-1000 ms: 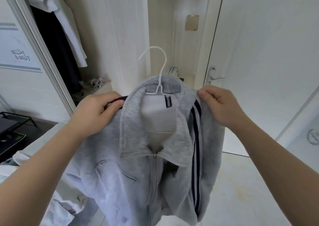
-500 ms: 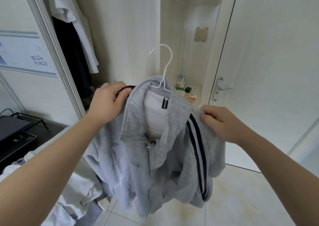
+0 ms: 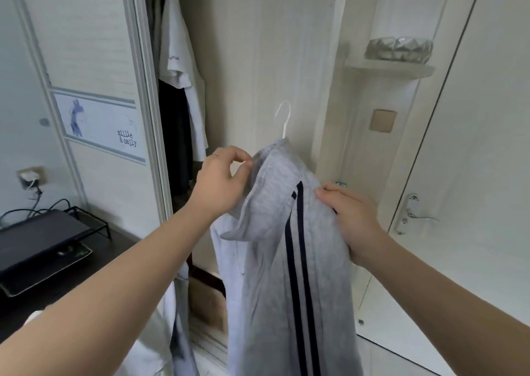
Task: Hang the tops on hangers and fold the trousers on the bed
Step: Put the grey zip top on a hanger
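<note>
A grey zip jacket (image 3: 275,261) with two dark stripes down its sleeve hangs on a white wire hanger (image 3: 284,120), whose hook sticks up above the collar. My left hand (image 3: 220,183) pinches the collar edge on the left. My right hand (image 3: 350,220) grips the striped shoulder on the right. The jacket is turned side-on, so its zip is hidden. It is held up in front of the open wardrobe (image 3: 258,60).
A white top (image 3: 180,68) and a dark garment (image 3: 176,134) hang inside the wardrobe at left. The sliding wardrobe door (image 3: 94,88) stands left, a room door with handle (image 3: 413,212) right. A glass bowl (image 3: 400,48) sits on a shelf. A black stand (image 3: 43,232) rests on a dark desk.
The jacket has been raised and turned side-on toward the wardrobe. My left hand shifted from the left shoulder to the collar edge. The view lifted upward.
</note>
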Motion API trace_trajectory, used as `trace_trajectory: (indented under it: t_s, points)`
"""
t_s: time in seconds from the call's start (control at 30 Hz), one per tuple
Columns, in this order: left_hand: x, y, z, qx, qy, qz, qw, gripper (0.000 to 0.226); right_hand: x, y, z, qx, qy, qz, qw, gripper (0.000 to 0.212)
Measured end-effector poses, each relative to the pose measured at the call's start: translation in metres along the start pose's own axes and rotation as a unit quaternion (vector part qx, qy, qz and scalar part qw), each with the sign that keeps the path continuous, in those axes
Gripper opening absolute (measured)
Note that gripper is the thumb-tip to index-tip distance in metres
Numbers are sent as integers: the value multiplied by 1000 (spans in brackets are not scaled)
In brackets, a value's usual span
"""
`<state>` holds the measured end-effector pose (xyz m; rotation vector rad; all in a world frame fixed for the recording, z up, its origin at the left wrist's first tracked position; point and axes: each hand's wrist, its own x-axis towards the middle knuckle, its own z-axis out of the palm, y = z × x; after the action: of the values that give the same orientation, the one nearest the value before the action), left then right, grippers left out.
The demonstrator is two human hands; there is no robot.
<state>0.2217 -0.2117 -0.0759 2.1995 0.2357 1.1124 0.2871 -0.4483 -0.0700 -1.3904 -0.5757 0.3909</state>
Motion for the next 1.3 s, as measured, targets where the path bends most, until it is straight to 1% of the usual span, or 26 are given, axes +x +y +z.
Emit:
trace_trajectory:
  t_s: [0.07, 0.13, 0.3, 0.37, 0.47, 0.53, 0.67, 0.8, 0.93, 1.13, 1.2, 1.3]
  points:
    - [2, -1, -7, -3, -1, 38, 999, 6, 25, -2, 21, -5, -11, 6, 1000, 20]
    - [7, -3, -15, -27, -23, 39, 999, 10, 52, -3, 37, -4, -22, 2, 1000, 22]
    - [33, -24, -29, -94, -133, 55, 985, 19, 114, -6, 72, 7, -48, -28, 998, 14]
    - [45, -33, -31, -91, -173, 49, 980, 32, 136, -11, 87, -12, -53, -51, 997, 14]
    - [70, -47, -32, -48, -194, 43, 979, 48, 170, -23, 111, -46, -42, -78, 995, 17]
    - [92, -58, -33, -38, -190, 52, 980, 47, 193, -32, 126, -57, -28, -96, 993, 17]
    - [143, -84, -39, -33, -162, 81, 983, 35, 243, -53, 153, -72, 5, -129, 989, 14]
    - [197, -101, -38, 2, -140, 111, 984, 25, 293, -87, 178, -83, 49, -162, 982, 16]
    - [260, -103, -45, 19, -106, 137, 985, 25, 341, -134, 196, -94, 87, -197, 972, 12]
    - [346, -104, -60, 36, -93, 168, 981, 23, 410, -214, 212, -93, 97, -245, 960, 6]
    - [368, -104, -63, 41, -89, 170, 981, 17, 433, -239, 216, -102, 99, -258, 955, 4]
    - [404, -103, -66, 45, -65, 164, 983, 18, 468, -268, 220, -102, 111, -261, 954, 10]
